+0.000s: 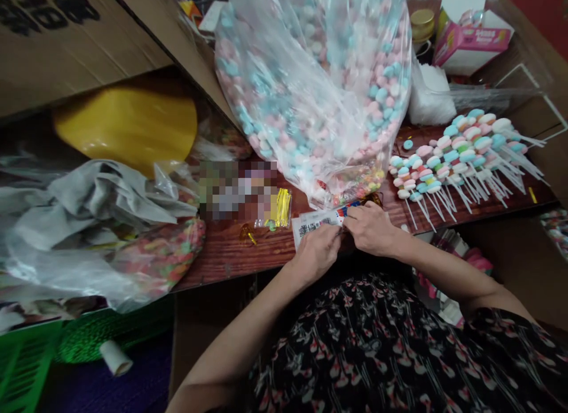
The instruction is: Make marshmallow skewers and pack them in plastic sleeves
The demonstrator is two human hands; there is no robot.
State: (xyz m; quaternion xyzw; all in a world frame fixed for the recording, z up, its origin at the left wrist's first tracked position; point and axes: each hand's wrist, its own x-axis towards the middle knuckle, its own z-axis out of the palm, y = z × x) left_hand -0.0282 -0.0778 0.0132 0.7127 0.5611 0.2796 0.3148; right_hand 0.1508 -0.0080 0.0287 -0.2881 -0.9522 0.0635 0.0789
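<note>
At the table's front edge my left hand (320,247) and my right hand (370,228) meet, fingers closed in pinches. Whatever lies between their fingertips is hidden. Just beyond them, partly under the hands, is a clear printed packet (306,225) with a barcode and a blue and red part. A small bag of gold twist ties (284,206) lies to the left of the packet. Behind the hands stands a big clear bag of pastel marshmallows (310,105), with small colourful candies (355,182) at its base. On the right, many marshmallow skewers (461,152) with white sticks lie in a heap.
A bag of red and green candies (164,253) under grey cloth (119,188) takes up the left side. A cardboard box (80,40) leans in above. A clear bin (532,81) with a pink box (473,46) stands back right. Below left is a green basket (26,365).
</note>
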